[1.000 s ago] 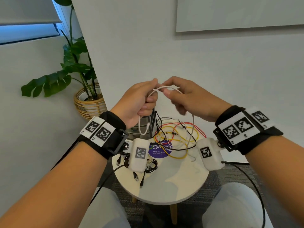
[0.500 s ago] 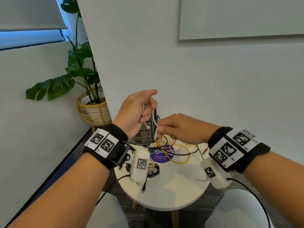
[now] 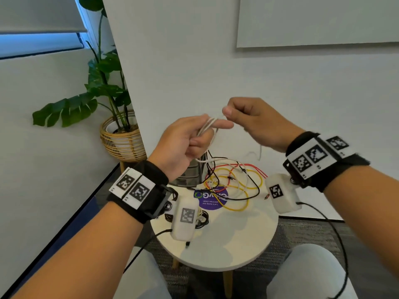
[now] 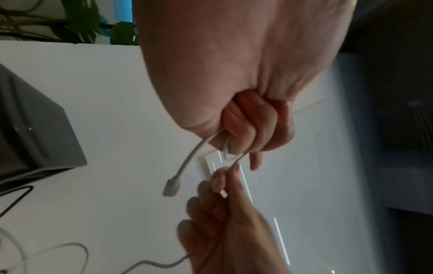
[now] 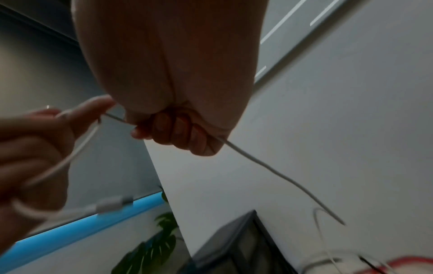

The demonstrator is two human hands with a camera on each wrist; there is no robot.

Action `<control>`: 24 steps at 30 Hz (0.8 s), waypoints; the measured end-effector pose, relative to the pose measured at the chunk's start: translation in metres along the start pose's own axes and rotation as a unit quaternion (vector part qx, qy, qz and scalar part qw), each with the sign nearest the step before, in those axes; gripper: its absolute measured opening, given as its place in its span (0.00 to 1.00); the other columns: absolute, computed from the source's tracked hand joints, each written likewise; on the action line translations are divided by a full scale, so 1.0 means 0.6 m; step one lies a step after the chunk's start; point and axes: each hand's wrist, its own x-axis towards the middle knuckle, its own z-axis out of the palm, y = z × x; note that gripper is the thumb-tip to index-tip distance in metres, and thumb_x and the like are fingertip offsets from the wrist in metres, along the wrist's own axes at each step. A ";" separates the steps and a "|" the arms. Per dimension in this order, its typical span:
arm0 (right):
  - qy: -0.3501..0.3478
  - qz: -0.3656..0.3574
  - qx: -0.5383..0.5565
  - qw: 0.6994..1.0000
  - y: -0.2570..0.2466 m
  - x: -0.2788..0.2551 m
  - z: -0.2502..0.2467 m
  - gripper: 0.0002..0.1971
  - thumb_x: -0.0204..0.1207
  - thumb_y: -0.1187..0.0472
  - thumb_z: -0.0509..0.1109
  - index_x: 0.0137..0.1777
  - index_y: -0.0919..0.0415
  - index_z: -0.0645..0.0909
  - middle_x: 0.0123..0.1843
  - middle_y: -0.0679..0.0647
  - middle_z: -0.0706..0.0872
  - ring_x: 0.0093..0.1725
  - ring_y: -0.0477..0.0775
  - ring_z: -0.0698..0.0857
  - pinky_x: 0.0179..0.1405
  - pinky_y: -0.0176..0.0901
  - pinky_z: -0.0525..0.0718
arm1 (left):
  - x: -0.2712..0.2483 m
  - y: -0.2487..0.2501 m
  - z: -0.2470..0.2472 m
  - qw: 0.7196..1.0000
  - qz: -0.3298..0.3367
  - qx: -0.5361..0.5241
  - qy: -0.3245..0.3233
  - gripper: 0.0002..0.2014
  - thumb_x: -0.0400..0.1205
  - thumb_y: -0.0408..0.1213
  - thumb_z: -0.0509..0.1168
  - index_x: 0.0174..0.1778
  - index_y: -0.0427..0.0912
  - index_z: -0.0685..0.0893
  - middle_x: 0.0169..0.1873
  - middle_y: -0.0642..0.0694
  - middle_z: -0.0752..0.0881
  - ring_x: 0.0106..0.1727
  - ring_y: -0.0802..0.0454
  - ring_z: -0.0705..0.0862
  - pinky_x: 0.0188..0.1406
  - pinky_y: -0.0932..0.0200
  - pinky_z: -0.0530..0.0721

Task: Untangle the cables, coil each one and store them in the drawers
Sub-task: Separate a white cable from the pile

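Note:
Both hands are raised above the round table (image 3: pixel 226 251). My left hand (image 3: pixel 190 139) grips several loops of a thin white cable (image 3: pixel 206 127), its plug end (image 4: pixel 172 187) dangling free below the fist. My right hand (image 3: pixel 248 117) pinches the same white cable (image 5: pixel 257 165) just right of the left fingers, and the rest trails down to the table. A tangle of red, yellow, black and white cables (image 3: pixel 235 182) lies on the tabletop. The grey drawer unit (image 3: pixel 192 173) stands at the table's back, mostly hidden behind my left hand.
A coiled black cable (image 3: pixel 203 219) lies near the table's left edge under my left wrist camera. A purple round sticker (image 3: pixel 210 200) marks the tabletop. A potted plant in a wicker basket (image 3: pixel 121 137) stands on the left by the wall. My knees flank the table.
Both hands rose from near the tabletop. My right hand lifted up and right, drawing the white cable over my left fingers, which now hold more loops.

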 end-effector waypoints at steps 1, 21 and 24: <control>0.000 0.015 0.021 1.000 0.007 -0.007 0.014 0.17 0.90 0.50 0.62 0.40 0.53 0.81 0.30 0.41 0.71 0.31 0.40 0.68 0.34 0.36 0.68 | 0.000 0.001 0.002 0.999 0.012 -0.029 -0.005 0.23 0.93 0.39 0.51 0.71 0.26 0.82 0.25 0.51 0.60 0.25 0.57 0.54 0.25 0.58 0.49; -0.026 -0.011 -0.025 0.999 -0.015 0.000 -0.012 0.16 0.91 0.56 0.60 0.45 0.64 0.78 0.33 0.37 0.75 0.33 0.37 0.72 0.37 0.30 0.70 | -0.012 0.016 0.005 0.997 0.052 0.046 0.033 0.20 0.92 0.34 0.52 0.62 0.27 0.87 0.25 0.46 0.57 0.25 0.55 0.54 0.25 0.58 0.49; -0.059 0.038 -0.005 0.998 0.013 -0.033 0.036 0.18 0.93 0.55 0.56 0.48 0.66 0.79 0.32 0.34 0.75 0.34 0.34 0.72 0.39 0.27 0.71 | -0.011 0.022 0.004 0.995 0.077 -0.037 0.052 0.20 0.93 0.36 0.52 0.63 0.27 0.85 0.23 0.46 0.69 0.20 0.58 0.59 0.22 0.65 0.58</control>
